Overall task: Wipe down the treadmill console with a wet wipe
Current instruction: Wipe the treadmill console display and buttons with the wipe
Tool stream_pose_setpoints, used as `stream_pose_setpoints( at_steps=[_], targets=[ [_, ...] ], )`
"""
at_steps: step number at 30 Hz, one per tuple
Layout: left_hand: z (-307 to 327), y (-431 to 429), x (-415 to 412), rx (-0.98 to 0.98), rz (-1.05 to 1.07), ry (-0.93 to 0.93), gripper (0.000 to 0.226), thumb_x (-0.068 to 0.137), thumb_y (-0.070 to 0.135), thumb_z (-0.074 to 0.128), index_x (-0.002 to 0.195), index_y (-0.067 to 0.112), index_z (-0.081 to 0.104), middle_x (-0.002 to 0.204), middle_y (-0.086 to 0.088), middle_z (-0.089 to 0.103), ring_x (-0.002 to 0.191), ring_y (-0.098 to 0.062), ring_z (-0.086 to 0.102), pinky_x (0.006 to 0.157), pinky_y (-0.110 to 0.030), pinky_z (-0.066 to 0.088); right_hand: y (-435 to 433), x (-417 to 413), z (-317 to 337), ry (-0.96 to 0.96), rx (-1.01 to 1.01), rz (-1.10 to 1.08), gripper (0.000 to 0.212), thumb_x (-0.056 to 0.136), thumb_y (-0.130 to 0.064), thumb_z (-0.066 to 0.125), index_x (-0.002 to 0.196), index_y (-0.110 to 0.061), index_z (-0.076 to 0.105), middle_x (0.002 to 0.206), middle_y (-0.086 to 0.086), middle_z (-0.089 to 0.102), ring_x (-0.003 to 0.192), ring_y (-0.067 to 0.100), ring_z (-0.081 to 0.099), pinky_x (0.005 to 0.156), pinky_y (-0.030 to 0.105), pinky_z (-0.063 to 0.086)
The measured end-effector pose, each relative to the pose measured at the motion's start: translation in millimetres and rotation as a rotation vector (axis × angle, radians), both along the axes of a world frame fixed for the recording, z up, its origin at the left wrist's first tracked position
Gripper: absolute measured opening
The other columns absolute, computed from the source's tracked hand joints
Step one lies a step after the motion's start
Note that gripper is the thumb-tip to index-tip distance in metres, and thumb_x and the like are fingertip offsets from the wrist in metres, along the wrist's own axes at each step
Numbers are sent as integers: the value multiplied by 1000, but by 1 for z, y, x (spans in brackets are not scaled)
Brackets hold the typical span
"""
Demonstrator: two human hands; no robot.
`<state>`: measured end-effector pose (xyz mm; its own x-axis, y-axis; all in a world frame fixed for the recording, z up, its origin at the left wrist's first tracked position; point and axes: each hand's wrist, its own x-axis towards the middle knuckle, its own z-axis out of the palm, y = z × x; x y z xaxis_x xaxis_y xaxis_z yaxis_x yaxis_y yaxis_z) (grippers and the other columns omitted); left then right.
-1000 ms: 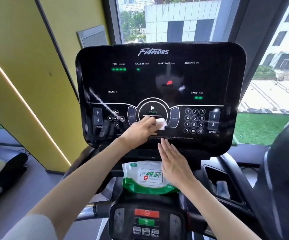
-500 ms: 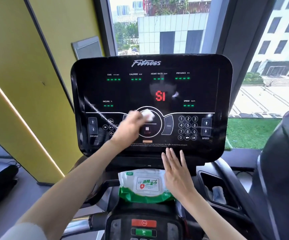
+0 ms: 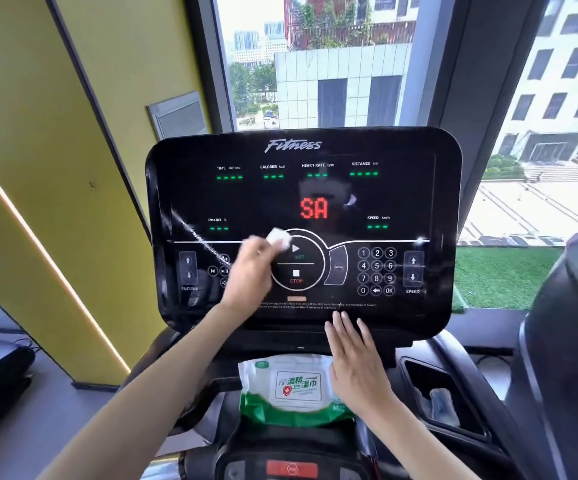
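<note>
Pressing a crumpled white wet wipe (image 3: 278, 239) against the glossy black console (image 3: 401, 199).
The left hand (image 3: 247, 273) pinches the wad at the upper left rim of the round start/stop dial (image 3: 298, 273). The right hand (image 3: 353, 362), fingers straight and close together, reaches the console's lower edge, just over a soft green-and-white wipes pack (image 3: 294, 393).

Black console (image 3: 401, 202) (red letters), white wipe (image 3: 278, 237)

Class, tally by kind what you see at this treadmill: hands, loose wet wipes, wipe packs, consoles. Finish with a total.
hands: 2 (left hand, right hand)
wet wipe: 1
wipe pack: 1
console: 1
Total: 5
</note>
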<state>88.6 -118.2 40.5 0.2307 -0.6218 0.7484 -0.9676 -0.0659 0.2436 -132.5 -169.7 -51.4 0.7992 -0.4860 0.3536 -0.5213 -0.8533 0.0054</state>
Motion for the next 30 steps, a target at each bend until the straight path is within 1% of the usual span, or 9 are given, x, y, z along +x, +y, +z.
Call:
stream_pose_setpoints(
  at_steps=[3,4,8,14,18,23,26,28,30],
  targets=[
    [45,-25,-2,-311,339,527,41,87,-10,44,124,6,55,98,-14,47,85,-22,46,76,-23,38,0,-1,0,-12,9,-2,56,80,-15,28,127,5,52,134,24,50,127,35,45,106,46,19],
    [57,-37,-9,-352,381,590,42,86,-11,43,124,4,54,99,-17,49,85,-24,47,75,-20,36,1,-1,1,-11,13,-2,56,81,-16,28,127,5,52,134,24,49,127,34,45,107,46,19],
    [49,-73,-50,-149,107,140,52,70,-20,46,112,4,62,84,-15,55,78,-24,44,69,-36,46,2,-2,3,-9,17,1,55,81,-17,28,125,5,54,133,23,50,126,34,47,108,44,17],
    [-17,-33,-64,428,-354,-211,70,59,-22,50,122,11,57,97,-9,54,88,-25,49,65,-38,53,1,-2,3,10,25,-6,57,81,-22,27,125,3,54,134,22,49,127,32,46,105,44,19],
    [4,-13,-14,178,-189,-108,66,67,-17,49,119,22,54,93,-7,51,87,-23,49,66,-38,53,1,-5,2,-7,12,13,56,80,-18,29,126,3,53,135,22,49,128,32,45,105,44,20],
    [62,-53,-21,-220,182,219,49,74,-23,46,113,3,60,90,-15,51,79,-30,48,65,-32,43,0,-4,2,-25,0,32,64,63,-12,72,123,4,56,132,22,51,126,33,47,105,44,20],
    [57,-78,-49,-97,50,89,55,67,-23,46,110,7,63,91,-12,55,79,-30,47,65,-34,44,0,-4,4,-13,-8,39,66,61,-14,73,123,3,56,132,22,52,125,33,48,102,44,24],
    [36,-78,-63,90,-124,-58,61,63,-21,48,112,13,62,93,-8,54,83,-24,42,60,-41,47,-1,-5,4,-7,-20,36,66,62,-17,74,123,3,57,132,22,52,125,32,49,102,43,23],
    [11,-59,-65,329,-309,-249,67,58,-20,52,115,14,61,95,-7,54,86,-20,38,63,-35,47,-1,-6,5,5,-31,33,67,62,-19,74,124,2,56,133,21,52,125,31,48,103,43,23]
  ],
)
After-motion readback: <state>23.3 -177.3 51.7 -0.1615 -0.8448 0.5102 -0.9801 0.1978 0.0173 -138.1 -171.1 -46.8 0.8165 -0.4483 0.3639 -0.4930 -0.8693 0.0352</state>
